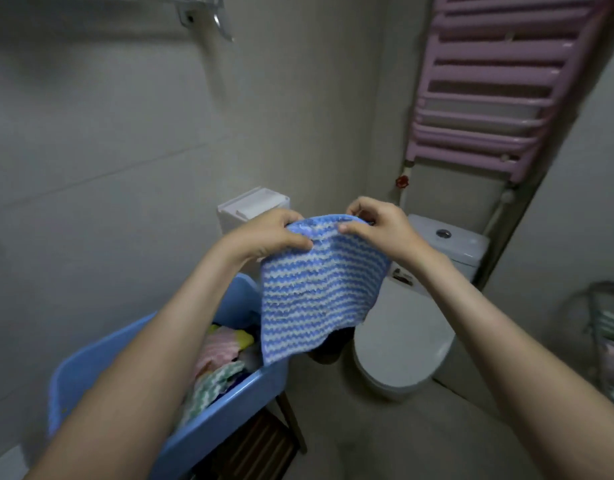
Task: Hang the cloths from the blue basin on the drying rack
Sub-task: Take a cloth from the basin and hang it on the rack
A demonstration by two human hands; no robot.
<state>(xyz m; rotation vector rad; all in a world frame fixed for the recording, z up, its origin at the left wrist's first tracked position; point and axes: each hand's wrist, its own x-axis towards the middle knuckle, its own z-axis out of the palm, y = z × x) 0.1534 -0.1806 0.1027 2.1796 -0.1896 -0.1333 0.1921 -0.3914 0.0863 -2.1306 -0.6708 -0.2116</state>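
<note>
Striped cloth (319,292), blue and white in wavy bands, hangs in the air above the far right corner of the blue basin (101,355), held up by its top edge. The left hand (267,233) pinches the upper left part between thumb and curled fingers. The right hand (378,223) pinches the upper right corner the same way, thumb on the near face. The two hands are close together, so the top edge bows up between them, and the lower edge dangles free over the basin's far rim. Inside the basin lies a heap of other cloths (219,362) (pink, yellow and a green-and-white striped one among them). Under the basin is a dark wooden stool (257,445). Right of the basin stands a white toilet (402,341), lid down, and beyond the basin a white box (253,209) sits against the wall. High to the basin's right, a pink ladder-shaped rail (485,84) is fixed to the wall. Far right of the basin, at the edge, a blurred wire rack (610,341) carries what look like pale cloths.
</note>
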